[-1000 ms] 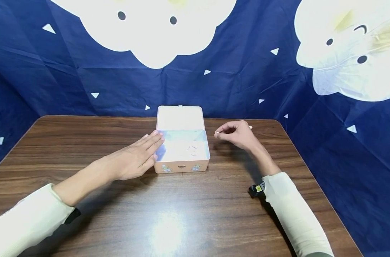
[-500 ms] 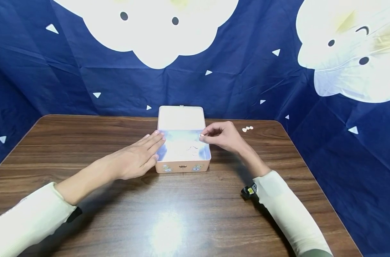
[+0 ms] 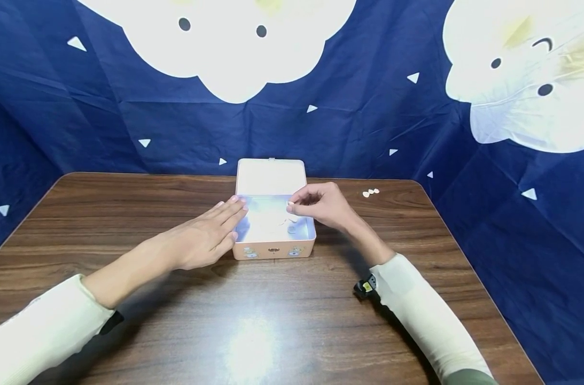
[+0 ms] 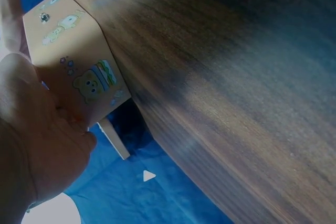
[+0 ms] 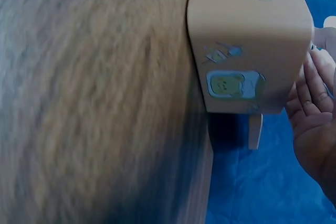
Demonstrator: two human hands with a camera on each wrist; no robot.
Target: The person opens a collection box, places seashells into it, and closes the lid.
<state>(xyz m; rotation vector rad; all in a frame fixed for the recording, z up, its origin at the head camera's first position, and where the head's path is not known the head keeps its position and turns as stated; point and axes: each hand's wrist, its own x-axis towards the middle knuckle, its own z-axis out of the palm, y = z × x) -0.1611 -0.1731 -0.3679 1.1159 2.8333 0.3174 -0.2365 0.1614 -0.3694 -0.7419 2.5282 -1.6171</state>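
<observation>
A pale peach box (image 3: 260, 253) stands on the table, its lid (image 3: 271, 176) tipped back and its inside bluish. My left hand (image 3: 200, 241) rests on the left rim with straight fingers; the left wrist view shows that hand (image 4: 50, 135) along the top of the box's printed side (image 4: 73, 61). Over the right half of the opening, my right hand (image 3: 324, 204) pinches a small white piece (image 3: 289, 203) between thumb and fingertips. Several thin white pieces lie inside, partly hidden beneath that hand. In the right wrist view the right hand (image 5: 312, 129) is above the box's decorated side (image 5: 247, 35).
Several small white pieces (image 3: 371, 192) lie in a row near the back right of the wooden table (image 3: 311, 315). A dark blue cloth (image 3: 272, 128) with clouds and triangles hangs behind and around the table.
My right hand has moved left from beside the box to over its opening, carrying the small white piece and uncovering the pieces on the table. My left hand has stayed on the rim.
</observation>
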